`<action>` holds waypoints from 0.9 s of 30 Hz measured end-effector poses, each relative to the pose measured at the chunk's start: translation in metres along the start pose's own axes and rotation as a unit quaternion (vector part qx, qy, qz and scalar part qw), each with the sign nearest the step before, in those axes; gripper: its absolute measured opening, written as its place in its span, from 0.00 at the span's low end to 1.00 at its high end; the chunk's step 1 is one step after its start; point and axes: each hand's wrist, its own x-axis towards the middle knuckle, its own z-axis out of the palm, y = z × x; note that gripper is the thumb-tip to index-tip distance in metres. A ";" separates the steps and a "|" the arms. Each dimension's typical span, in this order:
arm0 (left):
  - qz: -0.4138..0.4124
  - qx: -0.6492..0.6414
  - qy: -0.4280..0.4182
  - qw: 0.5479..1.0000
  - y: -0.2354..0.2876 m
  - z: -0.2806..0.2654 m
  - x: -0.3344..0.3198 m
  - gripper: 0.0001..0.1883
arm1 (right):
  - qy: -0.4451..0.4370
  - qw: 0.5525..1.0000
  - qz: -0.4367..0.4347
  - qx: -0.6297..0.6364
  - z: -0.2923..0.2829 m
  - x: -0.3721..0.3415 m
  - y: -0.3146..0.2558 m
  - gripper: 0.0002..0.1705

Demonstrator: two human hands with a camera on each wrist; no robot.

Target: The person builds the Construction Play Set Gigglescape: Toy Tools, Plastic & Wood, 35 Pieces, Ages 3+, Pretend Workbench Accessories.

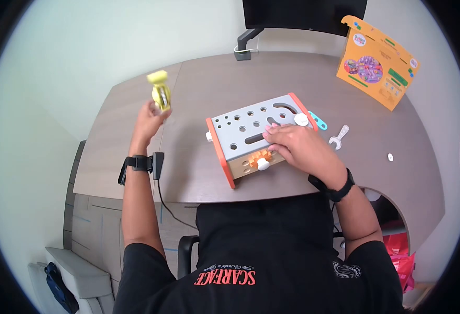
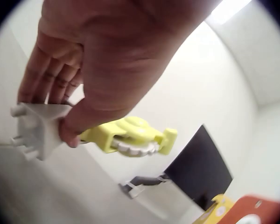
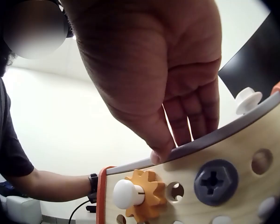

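Observation:
My left hand [image 1: 149, 121] is raised over the left part of the desk and pinches a yellow toy piece [image 1: 160, 94] with a white toothed wheel. In the left wrist view, thumb and fingers grip its white base [image 2: 51, 126], from which several short pegs stick out. My right hand [image 1: 303, 146] rests on the grey top of a toy workbench [image 1: 235, 138], its fingers laid over the surface and its thumb at the front edge. On the bench's wooden front sit an orange gear [image 3: 151, 191] with a white peg [image 3: 125, 194] and a dark grey hex bolt [image 3: 216, 182].
A white toy wrench [image 1: 339, 137] and a teal strip with holes [image 1: 319, 121] lie right of the bench. Farther right is a small white piece [image 1: 390, 157]. An orange box [image 1: 376, 65] stands at the back right, near a monitor [image 1: 303, 15].

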 end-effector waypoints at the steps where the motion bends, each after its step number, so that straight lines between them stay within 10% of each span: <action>1: 0.032 -0.090 -0.022 0.995 0.044 0.014 -0.023 0.32 | 0.001 1.000 0.002 0.006 0.002 -0.001 0.001 0.14; 8: 0.228 -0.077 -0.170 0.956 0.123 0.075 -0.058 0.30 | -0.019 0.999 0.025 0.028 -0.003 0.000 -0.003 0.16; 27: 0.254 0.024 -0.166 0.953 0.124 0.084 -0.078 0.28 | 0.021 0.998 0.025 0.046 0.000 -0.005 -0.007 0.16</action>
